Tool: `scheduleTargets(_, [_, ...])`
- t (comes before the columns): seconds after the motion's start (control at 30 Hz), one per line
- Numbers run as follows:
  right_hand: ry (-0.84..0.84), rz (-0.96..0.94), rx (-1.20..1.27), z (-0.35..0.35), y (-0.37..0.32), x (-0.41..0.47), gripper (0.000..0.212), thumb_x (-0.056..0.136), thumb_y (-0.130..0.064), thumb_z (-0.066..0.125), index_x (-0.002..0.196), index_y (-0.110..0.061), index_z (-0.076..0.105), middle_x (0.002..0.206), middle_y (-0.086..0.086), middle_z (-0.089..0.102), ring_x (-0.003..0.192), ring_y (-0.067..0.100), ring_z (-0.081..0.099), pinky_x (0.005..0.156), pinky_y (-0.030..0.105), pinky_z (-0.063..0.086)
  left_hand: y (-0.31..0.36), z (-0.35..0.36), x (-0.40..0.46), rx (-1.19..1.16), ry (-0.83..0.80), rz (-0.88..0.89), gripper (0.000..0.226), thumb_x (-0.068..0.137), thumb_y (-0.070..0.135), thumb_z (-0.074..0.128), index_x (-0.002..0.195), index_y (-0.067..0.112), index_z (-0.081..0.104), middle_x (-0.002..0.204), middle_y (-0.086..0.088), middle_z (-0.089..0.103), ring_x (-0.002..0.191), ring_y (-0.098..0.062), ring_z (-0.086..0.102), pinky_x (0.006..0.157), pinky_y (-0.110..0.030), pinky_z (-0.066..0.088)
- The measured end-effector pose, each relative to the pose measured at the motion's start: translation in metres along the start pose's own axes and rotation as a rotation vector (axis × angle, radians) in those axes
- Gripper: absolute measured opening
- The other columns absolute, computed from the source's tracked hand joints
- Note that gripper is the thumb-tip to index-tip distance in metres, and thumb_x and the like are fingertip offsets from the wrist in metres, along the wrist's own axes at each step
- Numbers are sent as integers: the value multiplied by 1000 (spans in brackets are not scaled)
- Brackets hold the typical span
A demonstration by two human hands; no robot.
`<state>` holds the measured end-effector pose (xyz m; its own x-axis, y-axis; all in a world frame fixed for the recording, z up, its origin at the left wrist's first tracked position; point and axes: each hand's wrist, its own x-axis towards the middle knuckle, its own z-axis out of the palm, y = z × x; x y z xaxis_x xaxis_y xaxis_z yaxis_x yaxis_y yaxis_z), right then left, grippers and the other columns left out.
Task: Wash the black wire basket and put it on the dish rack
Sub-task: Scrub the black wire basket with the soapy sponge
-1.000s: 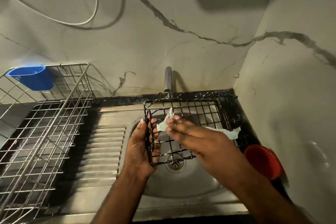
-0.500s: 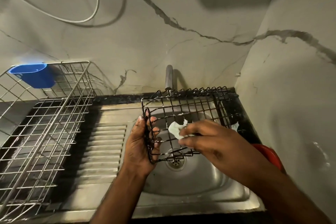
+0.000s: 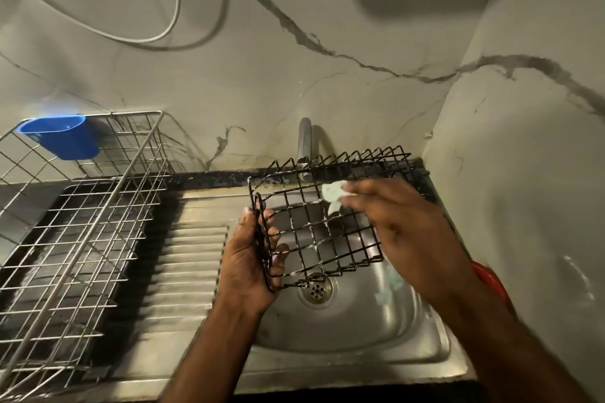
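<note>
Over the steel sink [image 3: 357,334] hangs the black wire basket [image 3: 314,222], tilted, with soap foam on its wires. My left hand [image 3: 252,258] grips its left end, fingers curled through the mesh. My right hand [image 3: 402,226] pinches a pale green scrub cloth [image 3: 334,195] and presses it on the far part of the basket's grid. The silver dish rack [image 3: 82,226] stands on the counter to the left, apart from the basket.
A blue plastic cup [image 3: 62,137] hangs on the rack's back edge. The tap [image 3: 304,147] rises behind the basket. A red bowl [image 3: 489,278] sits at the sink's right side, mostly hidden by my right arm. The ribbed drainboard [image 3: 186,268] lies between rack and sink. Walls close in behind and right.
My right hand has moved the cloth from the middle of the grid up to its far part. The basket has tipped a little more in my left hand.
</note>
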<state>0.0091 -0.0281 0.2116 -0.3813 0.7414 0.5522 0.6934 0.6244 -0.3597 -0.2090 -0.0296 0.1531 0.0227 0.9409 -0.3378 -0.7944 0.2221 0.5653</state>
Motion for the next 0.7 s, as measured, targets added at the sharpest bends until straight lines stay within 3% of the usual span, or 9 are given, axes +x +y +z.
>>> scheduleTargets(0.13, [101, 59, 37, 1, -5, 17, 36, 86, 9, 64, 119, -4, 71, 122, 9, 67, 112, 18, 60, 105, 8, 34, -1, 6, -2, -7, -4, -10, 38, 92, 43, 54, 66, 22, 72, 55, 8, 55, 37, -3, 52, 30, -16, 40])
scheduleTargets(0.27, [-23, 23, 22, 9, -20, 17, 49, 82, 10, 69, 126, -12, 68, 125, 2, 65, 112, 12, 53, 93, 11, 43, -1, 10, -3, 26, -7, -3, 39, 91, 45, 53, 64, 23, 73, 52, 8, 55, 35, -2, 51, 27, -14, 35])
scheduleTargets(0.37, [-71, -56, -18, 11, -20, 13, 50, 84, 7, 63, 129, -15, 65, 128, 0, 63, 115, 10, 49, 92, 14, 40, 1, 9, -3, 47, -8, -27, 38, 90, 48, 54, 65, 23, 69, 51, 7, 55, 32, -5, 48, 26, -14, 33])
scheduleTargets(0.53, [110, 216, -78, 5, 16, 17, 37, 88, 8, 62, 121, -6, 70, 120, 8, 68, 111, 23, 62, 98, 9, 38, 4, 4, -2, 79, 17, -22, 40, 92, 50, 52, 66, 24, 66, 52, 7, 51, 32, -5, 46, 27, -14, 30])
scheduleTargets(0.7, [143, 272, -97, 9, -3, 16, 39, 86, 0, 60, 123, -6, 68, 119, 10, 65, 108, 23, 61, 93, 25, 49, 1, 9, -3, 79, 38, -16, 42, 93, 48, 52, 63, 24, 67, 48, 7, 51, 30, -5, 45, 26, -13, 28])
